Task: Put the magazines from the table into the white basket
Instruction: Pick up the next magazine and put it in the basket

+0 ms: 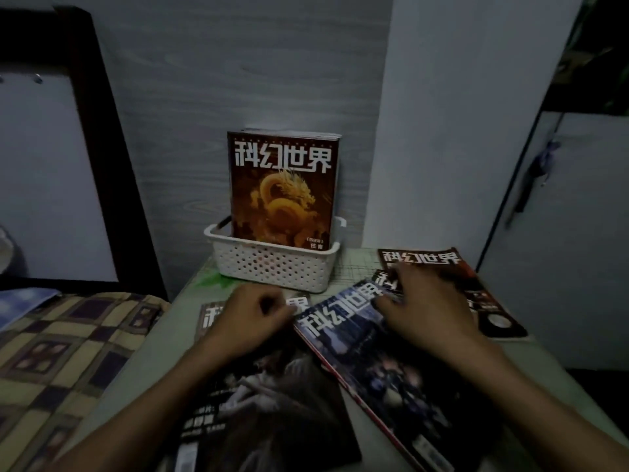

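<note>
Nearest the lens, a dark magazine (272, 413) with a greyish cover picture lay flat on the table (112, 379), its far end under the left hand (253, 318). That hand was curled over the top edge where this cover met the blue magazine (381, 362), fingers bent in at the seam; whether it actually pinched paper, I could not tell. Just right of it, the blue one sat tilted, overlapping its neighbours, red spine edge showing along the left. The right hand (429, 311) rested on its upper corner, fingers spread and bent down onto the cover and the magazine beneath it. Further right, a reddish-black magazine (452, 267) lay flat, partly covered by that hand. At the back of the table stood the white basket (272, 267), perforated sides, close to the grey wall (238, 80). Several magazines already stood upright inside, the front one a dragon-cover issue (284, 189). Off to the left, a checked blanket (61, 342) met the table's edge.
</note>
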`<control>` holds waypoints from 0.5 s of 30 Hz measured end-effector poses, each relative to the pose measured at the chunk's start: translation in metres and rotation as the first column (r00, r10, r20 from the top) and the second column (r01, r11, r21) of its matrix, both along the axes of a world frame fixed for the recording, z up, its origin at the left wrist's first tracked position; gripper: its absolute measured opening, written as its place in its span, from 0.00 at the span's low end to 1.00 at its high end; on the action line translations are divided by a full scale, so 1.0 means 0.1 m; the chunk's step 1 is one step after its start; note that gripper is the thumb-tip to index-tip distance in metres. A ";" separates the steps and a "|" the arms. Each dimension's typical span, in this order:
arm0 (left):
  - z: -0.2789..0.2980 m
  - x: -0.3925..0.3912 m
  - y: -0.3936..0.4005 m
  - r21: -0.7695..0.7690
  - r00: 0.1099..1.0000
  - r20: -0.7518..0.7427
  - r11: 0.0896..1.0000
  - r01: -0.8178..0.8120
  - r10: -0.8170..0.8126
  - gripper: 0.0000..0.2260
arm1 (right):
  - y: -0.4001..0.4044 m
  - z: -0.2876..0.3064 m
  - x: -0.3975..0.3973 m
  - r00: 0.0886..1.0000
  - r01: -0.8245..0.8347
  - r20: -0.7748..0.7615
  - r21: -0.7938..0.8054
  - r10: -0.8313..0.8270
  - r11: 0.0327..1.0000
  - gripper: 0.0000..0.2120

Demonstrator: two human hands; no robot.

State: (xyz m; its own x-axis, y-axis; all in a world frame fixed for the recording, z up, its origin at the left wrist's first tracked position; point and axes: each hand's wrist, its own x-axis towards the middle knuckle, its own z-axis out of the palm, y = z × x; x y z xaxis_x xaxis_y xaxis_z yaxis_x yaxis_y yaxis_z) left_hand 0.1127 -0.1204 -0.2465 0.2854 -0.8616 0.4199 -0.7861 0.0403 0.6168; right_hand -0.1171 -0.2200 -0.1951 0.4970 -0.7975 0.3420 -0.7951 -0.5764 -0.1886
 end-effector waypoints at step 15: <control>0.06 -0.68 0.94 0.194 0.596 -0.786 0.981 -0.021 0.168 0.10 | 0.66 -0.40 -0.58 0.878 -0.159 0.442 0.633 -0.184 0.758 0.30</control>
State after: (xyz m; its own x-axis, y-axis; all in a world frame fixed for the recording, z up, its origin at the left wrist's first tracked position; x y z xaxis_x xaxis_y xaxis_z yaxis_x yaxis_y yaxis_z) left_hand 0.0444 -0.0263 -0.2410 0.5251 -0.8387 -0.1445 0.0263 -0.1537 0.9878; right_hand -0.1748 -0.1538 -0.2348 0.4092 -0.9099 -0.0676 -0.5212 -0.1723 -0.8358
